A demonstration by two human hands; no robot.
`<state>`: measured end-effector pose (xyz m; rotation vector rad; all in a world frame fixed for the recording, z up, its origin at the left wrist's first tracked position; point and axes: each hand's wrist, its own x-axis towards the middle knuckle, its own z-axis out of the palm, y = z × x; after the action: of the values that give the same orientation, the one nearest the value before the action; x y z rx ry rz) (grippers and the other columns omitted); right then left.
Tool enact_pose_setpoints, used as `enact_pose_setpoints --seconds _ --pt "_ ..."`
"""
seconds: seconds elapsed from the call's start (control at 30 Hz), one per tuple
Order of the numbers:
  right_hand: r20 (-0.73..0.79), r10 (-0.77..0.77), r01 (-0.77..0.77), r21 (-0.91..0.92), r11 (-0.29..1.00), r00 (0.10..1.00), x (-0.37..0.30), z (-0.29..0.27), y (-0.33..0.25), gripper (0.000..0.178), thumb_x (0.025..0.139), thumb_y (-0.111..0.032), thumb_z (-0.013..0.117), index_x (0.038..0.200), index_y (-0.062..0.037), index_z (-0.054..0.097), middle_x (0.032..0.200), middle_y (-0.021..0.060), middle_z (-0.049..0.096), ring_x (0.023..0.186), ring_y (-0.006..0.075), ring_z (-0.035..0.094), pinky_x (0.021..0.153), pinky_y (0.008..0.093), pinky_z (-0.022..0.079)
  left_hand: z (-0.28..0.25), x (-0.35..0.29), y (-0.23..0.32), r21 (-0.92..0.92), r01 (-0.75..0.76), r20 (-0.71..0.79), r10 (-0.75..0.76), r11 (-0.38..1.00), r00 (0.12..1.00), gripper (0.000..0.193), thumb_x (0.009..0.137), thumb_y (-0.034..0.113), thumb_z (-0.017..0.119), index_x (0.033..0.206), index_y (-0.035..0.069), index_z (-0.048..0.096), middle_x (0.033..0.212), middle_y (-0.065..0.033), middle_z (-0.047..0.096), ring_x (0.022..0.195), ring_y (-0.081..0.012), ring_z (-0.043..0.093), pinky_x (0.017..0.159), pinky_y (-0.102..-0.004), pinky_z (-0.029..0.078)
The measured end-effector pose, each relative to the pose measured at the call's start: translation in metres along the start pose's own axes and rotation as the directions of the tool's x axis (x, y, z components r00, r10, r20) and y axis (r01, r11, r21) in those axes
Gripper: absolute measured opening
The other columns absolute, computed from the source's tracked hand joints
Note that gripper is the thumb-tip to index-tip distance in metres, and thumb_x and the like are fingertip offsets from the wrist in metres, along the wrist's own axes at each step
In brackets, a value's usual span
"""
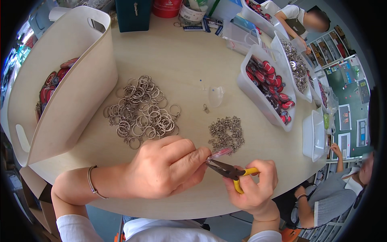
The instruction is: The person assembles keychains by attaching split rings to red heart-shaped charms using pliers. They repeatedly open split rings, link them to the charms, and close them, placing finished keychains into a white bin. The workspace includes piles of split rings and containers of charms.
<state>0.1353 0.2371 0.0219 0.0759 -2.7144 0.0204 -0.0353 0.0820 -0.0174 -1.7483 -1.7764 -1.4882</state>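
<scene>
My left hand (167,167) is closed in a pinch at the table's near side, its fingertips on a small red, clear-edged tag (221,152). My right hand (256,187) grips pliers (229,171) by their yellow handles. The pliers' dark jaws reach the end of the tag beside my left fingertips; a tiny metal fitting there is too small to make out. Just beyond the tag lies a pile of small metal links (226,134). Metal key rings with short chains (143,111) are heaped beyond my left hand.
A tall beige bin (90,76) with red tags inside stands at left. On the right, a clear tray (252,94) holds red tags, another metal parts (296,66). A clear plastic piece (215,97) lies mid-table. Two other people sit at the right.
</scene>
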Motion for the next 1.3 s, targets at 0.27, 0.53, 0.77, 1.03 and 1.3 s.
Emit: enact_pose_setpoints --seconds 0.27,0.53,0.77,1.03,1.3 --pt "0.004 0.053 -0.053 0.044 0.998 0.999 -0.0018 0.0004 -0.0008 0.027 0.063 -0.020 0.081 0.069 -0.0086 0.057 0.086 0.0086 0.048 0.063 0.0208 0.046 0.051 0.0306 0.035 0.0003 -0.0004 0.0003 -0.006 0.037 -0.003 -0.037 0.999 0.999 0.028 0.063 0.001 0.065 0.090 -0.006 0.064 0.057 -0.0027 0.039 0.041 -0.0141 0.037 0.035 -0.0285 0.029" --pt "0.018 0.031 -0.032 0.054 0.998 0.999 0.0031 0.0017 -0.0002 0.028 0.062 -0.020 0.081 0.069 -0.0087 0.056 0.085 0.0091 0.049 0.061 0.0206 0.045 0.050 0.0307 0.035 0.0001 -0.0008 0.0025 0.005 0.037 0.000 -0.037 0.999 0.999 0.029 0.062 0.001 0.065 0.090 -0.006 0.065 0.057 -0.0018 0.037 0.041 -0.0136 0.036 0.035 -0.0284 0.029" --pt "0.039 0.029 -0.033 0.098 0.995 0.999 0.0041 0.0014 0.0003 0.028 0.062 -0.019 0.081 0.068 -0.0081 0.056 0.085 0.0099 0.049 0.058 0.0202 0.046 0.050 0.0313 0.037 0.0007 -0.0011 0.0026 0.040 0.015 0.006 -0.015 0.999 1.000 0.030 0.061 0.001 0.065 0.091 -0.007 0.065 0.059 -0.0016 0.038 0.043 -0.0130 0.036 0.036 -0.0279 0.028" --pt "0.029 -0.015 0.014 0.038 0.999 0.999 0.0003 0.0045 0.0006 0.024 0.062 -0.015 0.077 0.066 -0.0074 0.055 0.084 0.0095 0.049 0.054 0.0184 0.043 0.044 0.0276 0.035 0.0019 -0.0020 0.0019 0.105 -0.036 0.014 0.034 0.994 0.999 0.032 0.057 -0.001 0.065 0.088 -0.009 0.063 0.061 -0.0024 0.041 0.044 -0.0128 0.036 0.036 -0.0274 0.029" --pt "0.002 -0.064 0.063 0.063 0.996 0.998 -0.0013 0.0073 0.0050 0.022 0.062 -0.011 0.073 0.063 -0.0062 0.052 0.078 0.0093 0.049 0.050 0.0173 0.041 0.040 0.0256 0.034 0.0027 -0.0017 0.0014 0.100 -0.061 0.016 0.060 0.993 0.998 0.034 0.054 -0.002 0.066 0.087 -0.010 0.062 0.062 -0.0032 0.042 0.044 -0.0132 0.037 0.036 -0.0270 0.029"
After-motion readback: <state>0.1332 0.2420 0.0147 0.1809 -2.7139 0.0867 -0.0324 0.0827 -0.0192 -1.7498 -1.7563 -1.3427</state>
